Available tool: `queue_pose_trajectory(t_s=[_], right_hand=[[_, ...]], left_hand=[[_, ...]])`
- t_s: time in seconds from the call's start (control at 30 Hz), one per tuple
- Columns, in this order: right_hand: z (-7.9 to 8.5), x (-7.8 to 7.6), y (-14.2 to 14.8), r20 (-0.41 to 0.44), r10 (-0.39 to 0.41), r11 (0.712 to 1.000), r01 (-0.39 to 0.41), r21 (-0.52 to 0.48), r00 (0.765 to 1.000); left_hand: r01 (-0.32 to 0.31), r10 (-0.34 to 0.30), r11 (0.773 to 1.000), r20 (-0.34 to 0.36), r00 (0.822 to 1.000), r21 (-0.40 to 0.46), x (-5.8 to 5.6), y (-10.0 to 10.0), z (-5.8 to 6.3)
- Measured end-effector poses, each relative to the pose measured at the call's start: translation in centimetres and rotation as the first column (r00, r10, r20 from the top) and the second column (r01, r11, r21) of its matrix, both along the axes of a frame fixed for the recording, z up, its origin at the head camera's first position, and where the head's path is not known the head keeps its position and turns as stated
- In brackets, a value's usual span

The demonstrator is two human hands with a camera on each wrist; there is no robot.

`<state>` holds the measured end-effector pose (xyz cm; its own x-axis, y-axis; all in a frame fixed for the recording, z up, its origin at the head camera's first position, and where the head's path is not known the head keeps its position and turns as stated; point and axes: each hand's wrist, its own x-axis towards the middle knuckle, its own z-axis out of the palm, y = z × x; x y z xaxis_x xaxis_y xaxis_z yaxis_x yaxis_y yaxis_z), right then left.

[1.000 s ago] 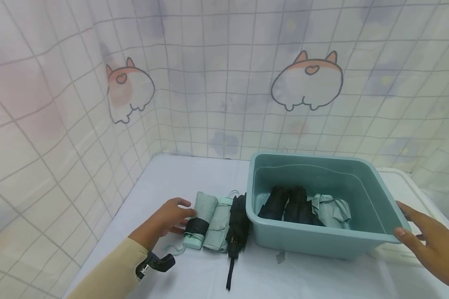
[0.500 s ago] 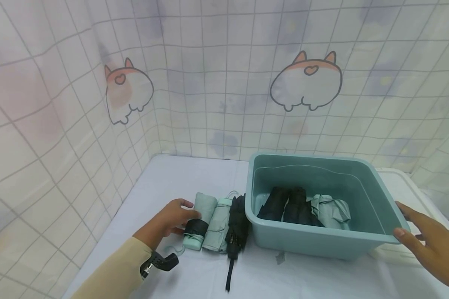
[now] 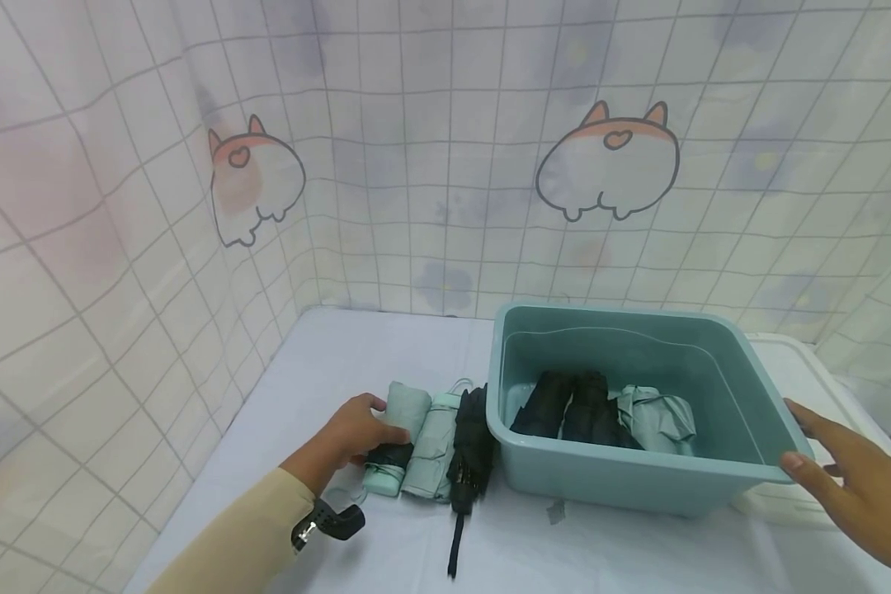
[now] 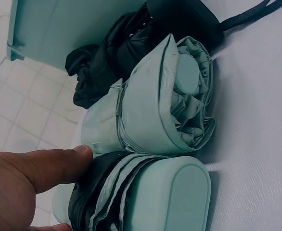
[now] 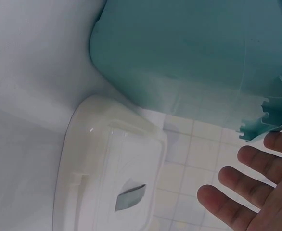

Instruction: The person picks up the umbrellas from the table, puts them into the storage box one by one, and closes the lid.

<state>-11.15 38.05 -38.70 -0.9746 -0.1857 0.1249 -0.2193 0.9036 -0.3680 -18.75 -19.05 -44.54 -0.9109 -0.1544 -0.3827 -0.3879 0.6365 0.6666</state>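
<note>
My left hand [image 3: 352,433] grips a rolled pale green folding umbrella [image 3: 408,406] with a black band, its thumb across the near side and fingers past the far side. In the left wrist view the thumb [image 4: 59,166] presses beside the band. Right against it lies a second pale green folding umbrella [image 3: 432,454], then a black folding umbrella [image 3: 475,433] with its wrist strap toward me. My right hand [image 3: 854,495] rests at the right rim of a blue-green plastic bin [image 3: 624,466]. In the right wrist view its fingers [image 5: 261,168] are spread and fairly straight.
Inside the bin lie two black folding umbrellas [image 3: 553,404] and a pale green umbrella [image 3: 657,419]. A white plastic lid [image 5: 112,159] with a grey-green latch sits right of the bin. The table has a white cloth [image 3: 386,338]; grid-patterned curtains [image 3: 445,165] hang behind.
My left hand has shifted slightly right and closed onto the leftmost umbrella, thumb now over its band. The right hand and bin have stayed put.
</note>
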Motion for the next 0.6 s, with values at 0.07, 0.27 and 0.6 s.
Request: queue_pose_trajectory(t_s=[0.07,0.27,0.6], right_hand=[[0.04,-0.04,0.0,0.0,0.002,1.0,-0.002,0.001,1.0],[0.2,-0.13,0.01,0.017,-0.003,1.0,0.003,0.007,1.0],[0.11,-0.08,0.02,0.011,-0.001,1.0,0.001,0.012,1.0]], left_hand=[[0.002,-0.002,1.0,-0.005,1.0,-0.025,0.02,0.23,0.04],[0.013,-0.013,0.998,0.001,1.0,-0.059,0.14,0.66,0.45],[0.029,-0.028,0.998,0.018,0.999,-0.052,0.15,0.6,0.6]])
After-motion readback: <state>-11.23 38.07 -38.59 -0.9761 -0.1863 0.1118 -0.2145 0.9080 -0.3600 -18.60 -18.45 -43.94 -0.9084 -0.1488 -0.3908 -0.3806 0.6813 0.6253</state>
